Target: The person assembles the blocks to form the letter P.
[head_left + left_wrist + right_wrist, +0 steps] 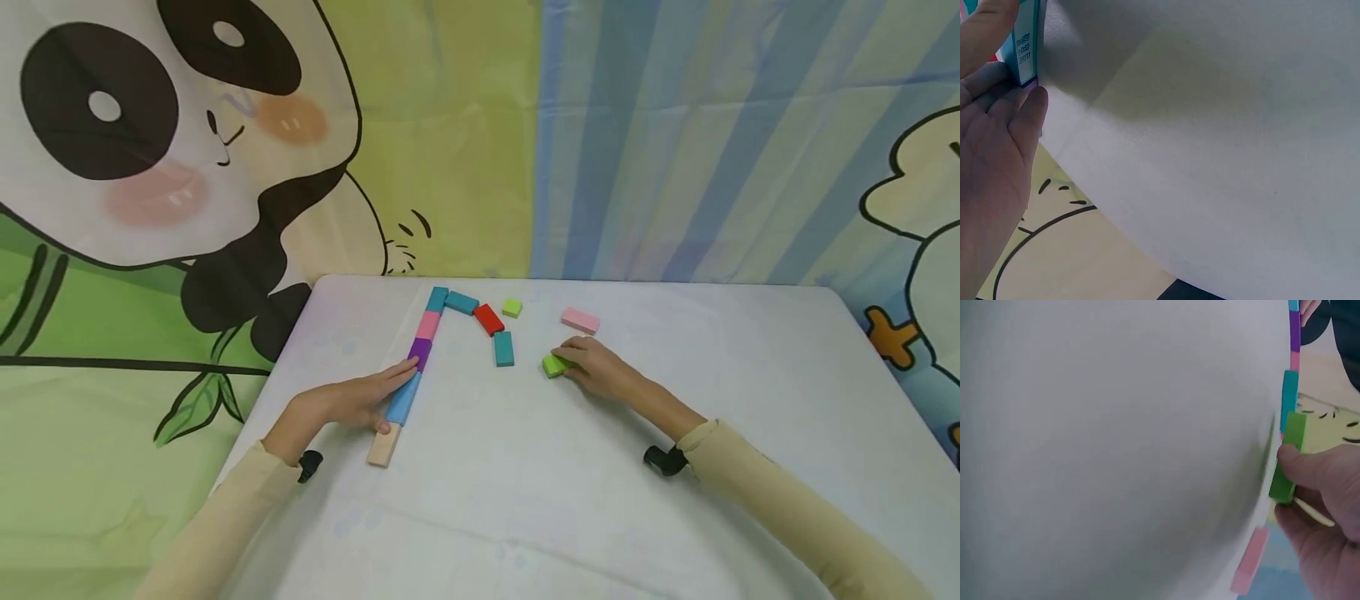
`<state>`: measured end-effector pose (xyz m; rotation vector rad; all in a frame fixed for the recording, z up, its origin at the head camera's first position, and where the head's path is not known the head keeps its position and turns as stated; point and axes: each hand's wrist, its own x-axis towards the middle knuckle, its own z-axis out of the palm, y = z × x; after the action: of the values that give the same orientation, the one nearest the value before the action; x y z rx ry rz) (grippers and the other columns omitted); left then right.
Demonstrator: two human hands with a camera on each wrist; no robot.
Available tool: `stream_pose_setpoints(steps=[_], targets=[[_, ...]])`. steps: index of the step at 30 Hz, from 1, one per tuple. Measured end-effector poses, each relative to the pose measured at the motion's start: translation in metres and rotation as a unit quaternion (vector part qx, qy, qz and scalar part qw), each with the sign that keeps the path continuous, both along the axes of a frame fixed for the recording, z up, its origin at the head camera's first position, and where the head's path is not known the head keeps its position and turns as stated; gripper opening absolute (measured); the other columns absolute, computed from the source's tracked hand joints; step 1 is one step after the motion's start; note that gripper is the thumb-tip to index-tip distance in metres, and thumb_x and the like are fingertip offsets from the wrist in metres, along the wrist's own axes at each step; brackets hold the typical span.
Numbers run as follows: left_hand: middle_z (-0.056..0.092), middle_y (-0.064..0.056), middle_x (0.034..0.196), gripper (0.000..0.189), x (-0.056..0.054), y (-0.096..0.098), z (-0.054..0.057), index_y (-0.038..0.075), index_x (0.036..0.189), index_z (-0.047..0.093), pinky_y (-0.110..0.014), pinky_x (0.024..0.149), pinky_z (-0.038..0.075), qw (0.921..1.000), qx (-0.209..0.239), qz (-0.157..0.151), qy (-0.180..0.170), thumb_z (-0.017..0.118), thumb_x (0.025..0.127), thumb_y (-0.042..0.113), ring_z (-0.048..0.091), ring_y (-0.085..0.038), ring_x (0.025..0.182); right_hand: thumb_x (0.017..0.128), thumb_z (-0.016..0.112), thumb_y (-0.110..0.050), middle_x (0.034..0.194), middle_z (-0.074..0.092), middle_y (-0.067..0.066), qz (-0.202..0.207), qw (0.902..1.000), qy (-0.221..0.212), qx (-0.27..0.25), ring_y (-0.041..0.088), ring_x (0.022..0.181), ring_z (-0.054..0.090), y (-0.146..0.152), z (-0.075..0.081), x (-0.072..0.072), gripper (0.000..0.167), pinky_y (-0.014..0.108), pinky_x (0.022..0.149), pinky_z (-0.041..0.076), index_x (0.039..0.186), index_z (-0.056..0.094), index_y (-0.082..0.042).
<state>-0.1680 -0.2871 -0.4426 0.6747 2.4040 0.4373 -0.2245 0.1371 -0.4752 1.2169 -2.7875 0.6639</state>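
My right hand [596,367] pinches a green block [555,366] between thumb and fingers, just above or on the white table; the right wrist view shows this grip on the long green block [1289,456]. My left hand [352,400] rests along a slanted row of blocks, fingers extended to the purple block [421,353] and thumb near the joint between the light blue block [403,400] and the plain wooden block [384,446]. In the left wrist view, printed marks show on a blue block [1024,44] beside the thumb.
Beyond the purple block the row continues with a pink block [428,325] and a teal block [437,298]. A second teal block [461,302], a red block [489,319] and another teal block [504,348] curve right. A green block [512,307] and a pink block [581,320] lie apart.
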Motion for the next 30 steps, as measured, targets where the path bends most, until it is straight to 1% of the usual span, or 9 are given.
stream_pose_setpoints(steps=[3, 6, 8, 10, 13, 18, 22, 26, 30], targets=[[-0.007, -0.008, 0.166, 0.105, 0.0, 0.0, 0.001, 0.011, 0.157, 0.002, -0.053, 0.12, 0.021, 1.0, -0.002, 0.0, -0.004, 0.071, 0.082, 0.036, 0.005, -0.035, 0.152, 0.086, 0.069, -0.001, 0.118, 0.064, 0.016, 0.065, 0.9974, 0.026, -0.019, 0.03, 0.112, 0.06, -0.016, 0.005, 0.004, 0.038, 0.042, 0.096, 0.053, 0.123, 0.064, 0.0], [-0.008, -0.007, 0.166, 0.105, -0.001, 0.0, 0.001, 0.011, 0.157, 0.002, -0.052, 0.12, 0.021, 1.0, -0.002, 0.002, -0.005, 0.071, 0.082, 0.035, 0.005, -0.035, 0.152, 0.086, 0.068, 0.0, 0.121, 0.064, 0.015, 0.122, 0.9915, 0.036, -0.029, 0.029, 0.115, 0.06, -0.039, 0.011, 0.008, 0.038, 0.04, 0.097, 0.053, 0.124, 0.064, 0.0], [-0.008, -0.006, 0.166, 0.104, -0.002, 0.0, 0.002, 0.011, 0.157, 0.002, -0.052, 0.12, 0.021, 1.0, -0.001, 0.003, -0.004, 0.072, 0.082, 0.035, 0.005, -0.034, 0.152, 0.088, 0.067, -0.002, 0.123, 0.064, 0.014, 0.144, 0.9887, 0.038, -0.016, 0.029, 0.117, 0.059, -0.054, 0.014, 0.01, 0.038, 0.038, 0.098, 0.053, 0.125, 0.063, -0.001], [-0.007, -0.007, 0.166, 0.104, -0.002, 0.001, 0.002, 0.01, 0.157, 0.003, -0.053, 0.12, 0.022, 1.0, 0.003, 0.002, -0.004, 0.072, 0.082, 0.034, 0.005, -0.035, 0.152, 0.09, 0.066, -0.005, 0.124, 0.064, 0.013, 0.154, 0.9872, 0.04, 0.004, 0.027, 0.118, 0.059, -0.068, 0.015, 0.01, 0.037, 0.037, 0.099, 0.053, 0.127, 0.063, -0.002], [-0.008, -0.006, 0.166, 0.104, -0.002, 0.002, 0.003, 0.01, 0.157, 0.003, -0.052, 0.12, 0.022, 0.9999, 0.0, 0.007, -0.008, 0.072, 0.082, 0.033, 0.005, -0.034, 0.152, 0.091, 0.066, -0.01, 0.123, 0.065, 0.011, 0.16, 0.9853, 0.05, 0.033, 0.025, 0.117, 0.059, -0.087, 0.012, 0.01, 0.038, 0.034, 0.099, 0.053, 0.129, 0.062, -0.003], [-0.007, -0.005, 0.166, 0.104, -0.002, 0.004, 0.003, 0.012, 0.157, 0.003, -0.052, 0.12, 0.023, 0.9999, -0.005, 0.01, -0.008, 0.072, 0.082, 0.034, 0.005, -0.034, 0.152, 0.09, 0.068, -0.014, 0.117, 0.068, 0.009, 0.15, 0.9856, 0.06, 0.049, 0.022, 0.111, 0.062, -0.104, 0.005, 0.007, 0.037, 0.032, 0.098, 0.053, 0.125, 0.064, -0.004], [-0.007, -0.005, 0.166, 0.104, -0.002, 0.004, 0.002, 0.013, 0.157, 0.003, -0.052, 0.12, 0.022, 0.9998, -0.001, 0.013, -0.011, 0.073, 0.082, 0.033, 0.005, -0.034, 0.153, 0.088, 0.071, -0.016, 0.114, 0.069, 0.008, 0.129, 0.9885, 0.059, 0.053, 0.021, 0.108, 0.063, -0.109, 0.001, 0.006, 0.036, 0.032, 0.096, 0.053, 0.123, 0.066, -0.005], [-0.006, -0.006, 0.166, 0.104, -0.001, 0.003, 0.0, 0.012, 0.157, 0.004, -0.052, 0.12, 0.023, 0.9998, 0.0, 0.012, -0.012, 0.073, 0.081, 0.033, 0.006, -0.035, 0.152, 0.088, 0.072, -0.017, 0.113, 0.069, 0.008, 0.108, 0.991, 0.053, 0.058, 0.021, 0.109, 0.062, -0.11, -0.001, 0.005, 0.037, 0.034, 0.097, 0.052, 0.122, 0.067, -0.005], [-0.006, -0.006, 0.166, 0.105, -0.001, 0.002, 0.0, 0.012, 0.157, 0.004, -0.051, 0.12, 0.023, 0.9999, -0.001, 0.009, -0.009, 0.073, 0.081, 0.033, 0.006, -0.034, 0.152, 0.087, 0.073, -0.02, 0.112, 0.069, 0.006, 0.097, 0.9919, 0.056, 0.062, 0.02, 0.107, 0.061, -0.111, -0.001, 0.004, 0.038, 0.035, 0.098, 0.051, 0.122, 0.067, -0.007]])
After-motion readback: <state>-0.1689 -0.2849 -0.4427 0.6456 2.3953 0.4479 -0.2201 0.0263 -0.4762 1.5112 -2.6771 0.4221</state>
